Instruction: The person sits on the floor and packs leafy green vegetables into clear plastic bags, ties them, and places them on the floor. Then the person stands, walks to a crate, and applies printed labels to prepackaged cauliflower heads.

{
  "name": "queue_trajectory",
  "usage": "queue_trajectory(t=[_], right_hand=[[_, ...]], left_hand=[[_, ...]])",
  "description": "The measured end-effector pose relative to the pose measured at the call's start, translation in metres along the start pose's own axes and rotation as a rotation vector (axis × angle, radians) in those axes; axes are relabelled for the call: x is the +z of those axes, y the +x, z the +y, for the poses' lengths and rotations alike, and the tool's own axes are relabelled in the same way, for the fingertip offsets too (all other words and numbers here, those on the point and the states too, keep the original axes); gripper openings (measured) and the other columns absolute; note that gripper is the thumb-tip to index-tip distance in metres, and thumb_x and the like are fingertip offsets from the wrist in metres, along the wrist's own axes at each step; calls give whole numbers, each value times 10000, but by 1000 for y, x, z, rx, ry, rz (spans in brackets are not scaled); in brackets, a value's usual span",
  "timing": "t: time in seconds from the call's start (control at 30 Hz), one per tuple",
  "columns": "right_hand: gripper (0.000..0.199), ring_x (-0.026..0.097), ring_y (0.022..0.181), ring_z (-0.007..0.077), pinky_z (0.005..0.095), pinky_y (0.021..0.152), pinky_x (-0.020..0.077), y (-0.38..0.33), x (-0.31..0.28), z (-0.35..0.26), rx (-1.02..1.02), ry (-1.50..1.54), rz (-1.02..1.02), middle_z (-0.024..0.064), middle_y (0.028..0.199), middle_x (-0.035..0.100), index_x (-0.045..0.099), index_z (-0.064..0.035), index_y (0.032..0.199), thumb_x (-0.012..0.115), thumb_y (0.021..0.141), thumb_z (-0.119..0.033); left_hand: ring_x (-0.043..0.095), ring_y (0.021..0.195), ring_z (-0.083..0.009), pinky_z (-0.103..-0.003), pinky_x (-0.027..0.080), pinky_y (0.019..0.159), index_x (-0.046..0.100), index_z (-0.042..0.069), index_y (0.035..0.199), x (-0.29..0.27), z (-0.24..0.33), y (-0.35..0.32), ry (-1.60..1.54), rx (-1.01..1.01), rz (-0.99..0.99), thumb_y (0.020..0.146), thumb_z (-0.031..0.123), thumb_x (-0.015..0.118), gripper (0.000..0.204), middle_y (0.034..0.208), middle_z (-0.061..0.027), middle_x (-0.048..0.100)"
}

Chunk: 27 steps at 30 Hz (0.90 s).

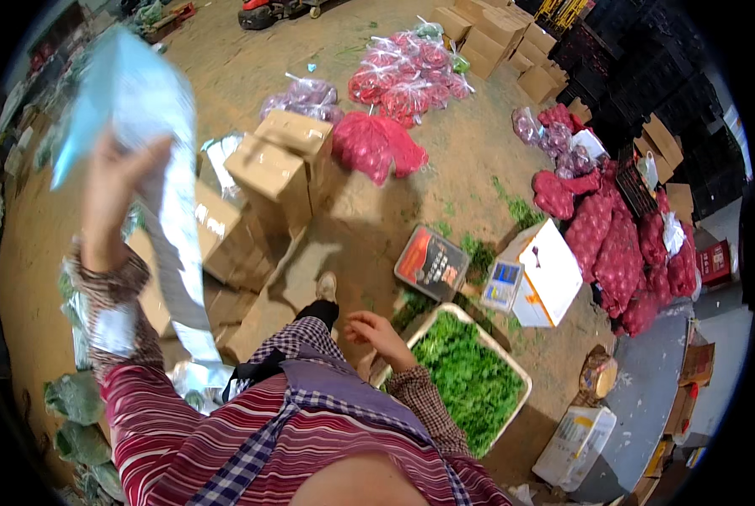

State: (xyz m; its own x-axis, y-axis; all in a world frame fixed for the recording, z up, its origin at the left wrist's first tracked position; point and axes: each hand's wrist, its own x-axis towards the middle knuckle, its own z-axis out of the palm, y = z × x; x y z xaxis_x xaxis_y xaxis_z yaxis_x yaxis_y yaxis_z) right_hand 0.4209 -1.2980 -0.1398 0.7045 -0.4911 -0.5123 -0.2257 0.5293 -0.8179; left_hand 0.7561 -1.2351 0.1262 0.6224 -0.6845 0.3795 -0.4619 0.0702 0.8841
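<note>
The left hand (pixel 112 190) is raised at about ten o'clock in the view, its fingers closed around the upper part of a long, pale blue-white plastic bag (pixel 154 169), which fans out above the fist and trails down in a loose strip toward the lap. The bag looks thin, light and limp, probably slippery and quick to catch air, so a pinch near its mouth, where the hand has it bunched, seems the surest place to hold it; gripping it lower down would likely let the top flop over. The right hand (pixel 377 335) hangs at about five o'clock from centre, fingers loosely curled and apart, holding nothing, just beside the near rim of a white crate (pixel 525 378). That crate is filled nearly to the brim with leafy green herbs (pixel 470 379), soft and easily bruised by the look of them. At twelve to one o'clock lie clear bags of red onions (pixel 407 72), and at three o'clock red mesh sacks (pixel 617 244), bulging and probably heavy. Closed cardboard boxes (pixel 280 164) stand at eleven o'clock, contents hidden. A small scale (pixel 501 285) rests on a white box (pixel 550 274) beside a flat dark tray (pixel 432 263).
</note>
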Motion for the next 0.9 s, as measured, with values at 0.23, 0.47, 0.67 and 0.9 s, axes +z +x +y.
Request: queue_trajectory(t=[0.23,0.47,0.67,0.9], right_hand=[[310,573,681,156,248,593,471,76,-160,-51,124,-11,606,111,835,584,471,18,1061,456,841,-200],[192,556,543,159,259,450,425,116,-280,-81,268,227,885,107,687,576,511,14,861,493,801,-167],[207,519,510,139,246,415,371,275,-389,-176,309,-276,503,81,602,536,536,20,755,499,773,-183],[186,545,558,128,228,477,421,520,-446,-414,116,-389,416,77,686,568,503,-18,921,481,775,-132]], left_hand=[[576,745,-117,-228,469,667,496,5,1056,148,-150,103,-495,-654,-339,685,-32,607,389,862,-32,596],[564,710,-92,-223,461,637,527,10,976,241,-235,233,-454,-701,-360,736,-17,573,246,829,-19,590],[541,662,-99,-226,435,598,537,-19,932,256,-298,317,-277,-649,63,756,17,545,180,805,-32,587],[529,702,-91,-232,423,615,549,-34,923,241,-334,314,-30,-777,330,776,46,506,173,808,-39,584]])
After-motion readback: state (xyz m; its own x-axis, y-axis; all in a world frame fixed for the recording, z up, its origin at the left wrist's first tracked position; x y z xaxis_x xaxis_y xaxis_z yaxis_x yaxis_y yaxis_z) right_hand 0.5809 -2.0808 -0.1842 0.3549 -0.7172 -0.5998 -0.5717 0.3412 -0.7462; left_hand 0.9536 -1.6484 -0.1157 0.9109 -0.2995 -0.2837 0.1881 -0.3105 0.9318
